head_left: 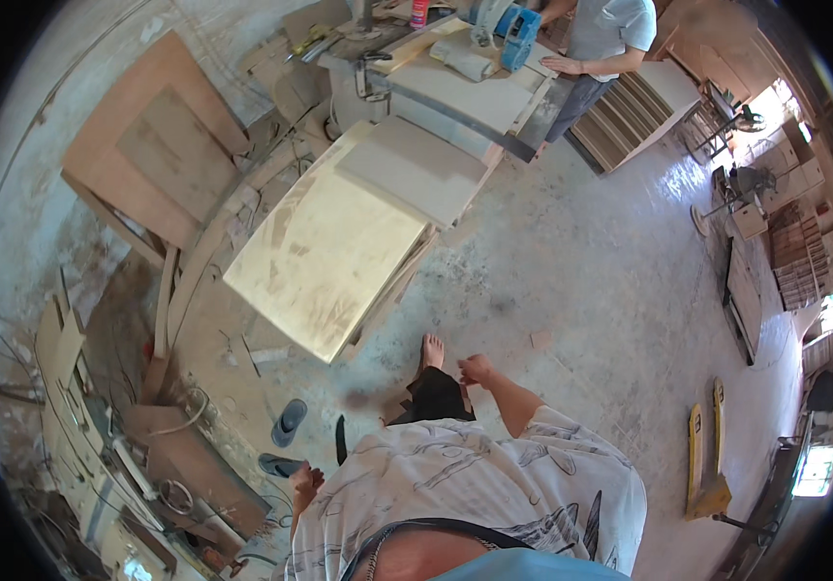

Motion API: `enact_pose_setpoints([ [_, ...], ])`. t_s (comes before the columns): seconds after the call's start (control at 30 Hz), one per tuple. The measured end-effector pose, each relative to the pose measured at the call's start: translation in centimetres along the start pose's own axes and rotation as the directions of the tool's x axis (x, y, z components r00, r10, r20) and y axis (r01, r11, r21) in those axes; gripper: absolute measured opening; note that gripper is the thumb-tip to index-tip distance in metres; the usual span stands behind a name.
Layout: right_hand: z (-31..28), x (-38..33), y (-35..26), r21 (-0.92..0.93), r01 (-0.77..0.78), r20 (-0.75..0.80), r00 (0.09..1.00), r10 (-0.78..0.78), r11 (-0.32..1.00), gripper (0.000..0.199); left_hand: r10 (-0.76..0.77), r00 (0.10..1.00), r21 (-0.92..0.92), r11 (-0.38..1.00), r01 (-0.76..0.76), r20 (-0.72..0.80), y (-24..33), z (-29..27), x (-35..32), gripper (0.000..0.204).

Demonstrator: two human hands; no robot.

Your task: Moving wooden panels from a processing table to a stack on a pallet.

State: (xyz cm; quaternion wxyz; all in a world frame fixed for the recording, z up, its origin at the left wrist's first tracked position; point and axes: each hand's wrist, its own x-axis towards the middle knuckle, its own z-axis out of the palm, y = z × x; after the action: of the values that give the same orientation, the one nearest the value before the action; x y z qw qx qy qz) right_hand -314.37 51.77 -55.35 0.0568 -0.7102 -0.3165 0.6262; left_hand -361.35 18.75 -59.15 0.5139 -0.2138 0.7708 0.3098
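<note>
My left hand [307,479] hangs low at my side, its fingers loosely bent and apart, with nothing seen in it. Beside it on the floor lie two dark sandals [289,423]. My right hand [476,370] swings in front of my body near my bare foot [432,351], fingers slightly curled and holding nothing that I can see. Ahead of me, a pale yellow panel [324,261] lies flat on a low stand, with a grey board [421,167] at its far end. Neither hand touches them.
A co-worker [610,39] stands at a saw table [465,82] with a blue power tool [519,39]. Brown boards [160,145] lean on the left wall; scrap wood and cables clutter the lower left. At right stand a yellow pallet jack [708,494] and stacked panels [630,116].
</note>
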Motion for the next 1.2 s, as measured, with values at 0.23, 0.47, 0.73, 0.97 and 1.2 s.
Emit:
enact_pose_setpoints([
  [0.23,-18.1,4.6,-10.1,0.237,-0.063,-0.102,0.991,0.089,0.969,0.024,0.469,0.732,0.070,0.818,-0.571,0.494,21.8,25.4,-17.3,0.031],
  [0.47,-20.2,5.6,-16.3,0.381,0.062,-0.169,0.986,0.003,0.923,0.023,0.308,0.667,0.280,0.731,-0.622,0.679,30.9,35.7,-22.6,0.030],
  [0.73,-17.2,3.6,-18.9,0.261,-0.002,0.017,1.000,-0.002,0.965,0.029,0.342,0.572,0.055,0.824,-0.564,0.746,43.9,50.2,-24.9,0.021],
  [0.97,-25.7,11.5,-16.1,0.533,-0.265,0.015,0.952,0.304,0.804,0.026,0.372,0.424,-0.128,0.856,-0.501,0.826,52.8,65.5,-32.3,0.031],
  [1.2,-34.1,15.8,-27.7,0.536,-0.076,-0.039,0.993,0.114,0.841,0.029,0.435,0.542,-0.371,0.900,-0.230,0.719,59.8,85.5,-35.6,0.040],
])
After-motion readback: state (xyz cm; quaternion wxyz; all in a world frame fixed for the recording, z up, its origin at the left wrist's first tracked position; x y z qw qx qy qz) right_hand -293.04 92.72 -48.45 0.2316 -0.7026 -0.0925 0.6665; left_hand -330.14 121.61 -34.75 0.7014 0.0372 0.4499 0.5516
